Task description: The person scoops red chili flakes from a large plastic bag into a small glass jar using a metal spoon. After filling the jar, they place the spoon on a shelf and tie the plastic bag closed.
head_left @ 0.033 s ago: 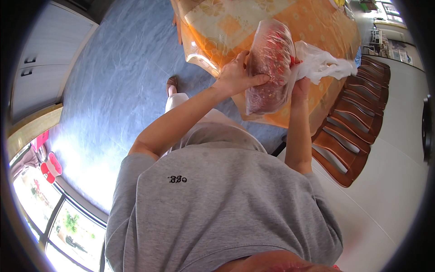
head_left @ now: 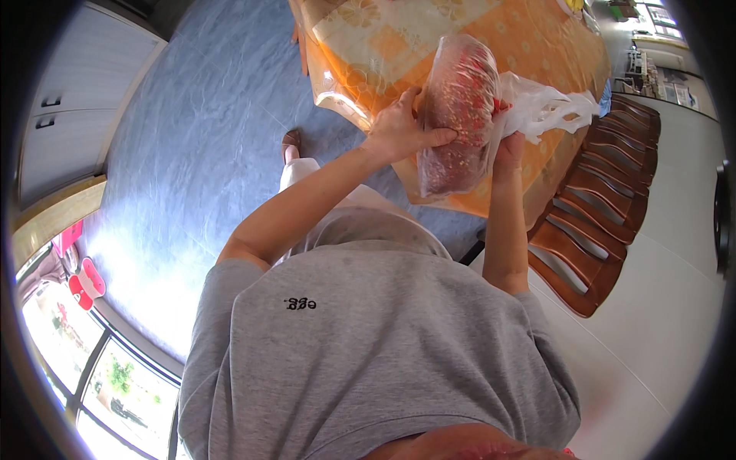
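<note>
Clear plastic bag (head_left: pixel 458 115) of red-speckled contents, held upright above the near edge of the orange-clothed table (head_left: pixel 537 46). My left hand (head_left: pixel 399 126) grips its side; my right hand (head_left: pixel 507 146) pinches the other side beside a white plastic bag (head_left: pixel 548 107). Nothing differs from the earlier view; the hold is steady.

clear red-filled bag (head_left: pixel 458 115), white bag (head_left: pixel 548 107) beside

Bag (head_left: pixel 458 115) held between left hand (head_left: pixel 399 126) and right hand (head_left: pixel 508 153), above worktop (head_left: pixel 383 46) edge; chairs (head_left: pixel 606 207) to the right, cabinets (head_left: pixel 69 123) far left.
</note>
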Tool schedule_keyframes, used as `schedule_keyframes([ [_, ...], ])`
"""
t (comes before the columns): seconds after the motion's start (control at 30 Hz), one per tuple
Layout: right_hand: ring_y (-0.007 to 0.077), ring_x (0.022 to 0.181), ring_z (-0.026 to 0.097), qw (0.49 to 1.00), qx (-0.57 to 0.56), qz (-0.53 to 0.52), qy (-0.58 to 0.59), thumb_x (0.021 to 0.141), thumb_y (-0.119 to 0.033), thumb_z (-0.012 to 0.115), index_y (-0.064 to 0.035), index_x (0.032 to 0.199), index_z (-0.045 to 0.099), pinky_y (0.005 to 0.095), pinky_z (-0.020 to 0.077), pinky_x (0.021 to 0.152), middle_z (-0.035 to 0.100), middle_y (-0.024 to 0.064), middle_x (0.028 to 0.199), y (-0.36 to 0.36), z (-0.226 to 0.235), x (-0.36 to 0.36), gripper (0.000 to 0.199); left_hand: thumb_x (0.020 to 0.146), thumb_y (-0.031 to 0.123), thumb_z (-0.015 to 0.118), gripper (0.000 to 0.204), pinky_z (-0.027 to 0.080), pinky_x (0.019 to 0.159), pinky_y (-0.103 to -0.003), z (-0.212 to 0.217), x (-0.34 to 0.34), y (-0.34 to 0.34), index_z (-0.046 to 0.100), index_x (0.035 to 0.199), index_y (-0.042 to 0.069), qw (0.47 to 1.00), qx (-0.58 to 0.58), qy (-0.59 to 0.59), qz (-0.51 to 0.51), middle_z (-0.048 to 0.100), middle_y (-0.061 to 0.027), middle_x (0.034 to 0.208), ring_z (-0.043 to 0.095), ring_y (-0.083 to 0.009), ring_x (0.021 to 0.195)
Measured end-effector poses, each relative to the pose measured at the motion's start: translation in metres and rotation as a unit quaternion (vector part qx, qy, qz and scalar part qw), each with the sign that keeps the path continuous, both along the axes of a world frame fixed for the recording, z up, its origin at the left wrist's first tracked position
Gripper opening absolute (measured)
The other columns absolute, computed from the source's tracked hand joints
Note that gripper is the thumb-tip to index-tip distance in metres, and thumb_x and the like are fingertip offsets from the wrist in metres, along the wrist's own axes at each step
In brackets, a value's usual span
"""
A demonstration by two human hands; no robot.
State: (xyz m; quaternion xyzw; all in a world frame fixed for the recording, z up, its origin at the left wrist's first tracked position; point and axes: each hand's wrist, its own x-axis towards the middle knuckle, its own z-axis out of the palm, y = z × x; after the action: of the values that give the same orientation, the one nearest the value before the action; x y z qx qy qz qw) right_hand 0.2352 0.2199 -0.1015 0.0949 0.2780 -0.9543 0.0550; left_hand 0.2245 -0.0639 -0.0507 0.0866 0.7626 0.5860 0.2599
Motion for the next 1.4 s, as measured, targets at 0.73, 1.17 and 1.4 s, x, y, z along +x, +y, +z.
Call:
schedule_keyframes([
  [0.73,0.0335,0.117,0.046,0.993,0.086,-0.075,-0.006,0.092,-0.030,0.050,-0.0028,0.129,0.041,0.0499,0.0382,0.101,0.047,0.0162,0.128,-0.012,0.004,0.004,0.046,0.074,0.050,0.065,0.080,0.024,0.107,-0.050,-0.005,0.033,0.018,0.035,0.138,0.012,0.926,-0.042,0.372,-0.048,0.025,-0.0174,0.144,0.025,-0.0350,0.133],
  [1.17,0.0242,0.107,0.052,0.986,0.060,0.129,0.085,0.085,-0.029,0.059,-0.0068,0.115,0.053,0.0395,0.0415,0.094,0.055,0.0111,0.117,-0.153,0.092,-0.035,0.038,0.062,0.050,0.077,0.107,0.015,0.109,-0.051,0.040,-0.003,-0.072,0.023,0.138,-0.004,0.929,0.006,0.368,0.032,0.024,-0.0226,0.143,0.014,-0.0381,0.136],
  [1.4,0.0160,0.112,0.050,0.906,0.338,0.147,0.206,0.079,-0.021,0.069,-0.0039,0.125,0.048,0.0327,0.0369,0.100,0.053,0.0055,0.121,-0.273,0.123,-0.030,0.053,0.064,0.046,0.075,0.097,0.019,0.108,-0.049,0.030,-0.011,-0.112,0.029,0.134,-0.002,0.871,0.476,0.024,0.124,0.030,-0.0215,0.138,0.020,-0.0365,0.132],
])
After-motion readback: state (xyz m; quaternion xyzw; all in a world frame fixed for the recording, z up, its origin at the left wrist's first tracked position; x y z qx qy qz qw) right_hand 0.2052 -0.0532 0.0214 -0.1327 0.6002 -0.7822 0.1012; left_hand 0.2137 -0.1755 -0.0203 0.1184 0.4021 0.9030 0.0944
